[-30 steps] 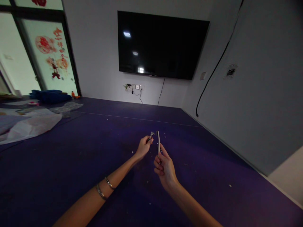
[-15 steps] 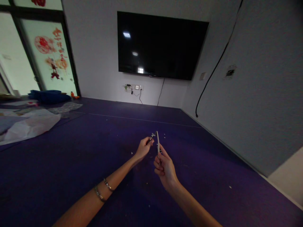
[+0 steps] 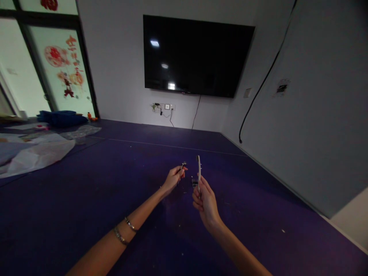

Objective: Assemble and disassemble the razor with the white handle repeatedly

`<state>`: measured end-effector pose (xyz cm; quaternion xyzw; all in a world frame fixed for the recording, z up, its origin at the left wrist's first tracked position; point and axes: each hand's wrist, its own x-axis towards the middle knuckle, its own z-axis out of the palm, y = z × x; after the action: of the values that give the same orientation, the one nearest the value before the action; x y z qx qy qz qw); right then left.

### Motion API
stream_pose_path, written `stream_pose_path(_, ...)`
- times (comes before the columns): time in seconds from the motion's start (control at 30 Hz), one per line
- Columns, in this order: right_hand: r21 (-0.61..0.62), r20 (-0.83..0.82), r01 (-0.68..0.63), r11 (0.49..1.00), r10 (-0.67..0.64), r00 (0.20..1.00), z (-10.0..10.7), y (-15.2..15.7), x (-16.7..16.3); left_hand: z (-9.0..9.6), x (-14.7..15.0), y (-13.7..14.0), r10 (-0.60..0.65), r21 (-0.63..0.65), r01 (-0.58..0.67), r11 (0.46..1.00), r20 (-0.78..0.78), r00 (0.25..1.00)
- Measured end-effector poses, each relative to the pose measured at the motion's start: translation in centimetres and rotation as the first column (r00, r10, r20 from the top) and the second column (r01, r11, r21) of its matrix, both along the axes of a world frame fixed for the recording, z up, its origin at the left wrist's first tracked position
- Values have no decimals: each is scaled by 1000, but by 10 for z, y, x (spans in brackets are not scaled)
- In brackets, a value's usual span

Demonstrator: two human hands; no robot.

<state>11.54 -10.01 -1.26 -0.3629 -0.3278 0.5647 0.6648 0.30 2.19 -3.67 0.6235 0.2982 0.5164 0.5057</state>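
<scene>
Left grip (image 3: pixel 173 179) part-hides small tool (image 3: pixel 183 164); exact type unclear.

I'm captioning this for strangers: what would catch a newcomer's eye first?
Probably the big black television high on the far wall. Below it, over the purple surface, the right grip holds a slim pale brush upright and the left grip a small tool. Red decorations stand out on the glass door at left.

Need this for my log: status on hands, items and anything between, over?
Left hand gripping small tool. Right hand holding pale brush, apart from tool. Small dark object between hands, identity unclear.
</scene>
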Motion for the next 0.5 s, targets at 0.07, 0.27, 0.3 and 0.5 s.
stream_pose_path(0.07,24,46,38,999,-39,998,0,6,7,-1,0,1,-35,0,35,999,-11,999)
stream_pose_path(0.27,160,240,165,973,-200,950,-11,30,33,-4,-1,0,-81,-70,77,995,-46,996)
stream_pose_path(0.3,187,283,182,965,-231,931,-13,35,39,-4,-1,-1,-83,-87,80,993,-38,996)
stream_pose_path(0.5,234,517,164,958,-266,814,-19,59,81,-3,-1,-4,-66,-63,63,996,-54,996)
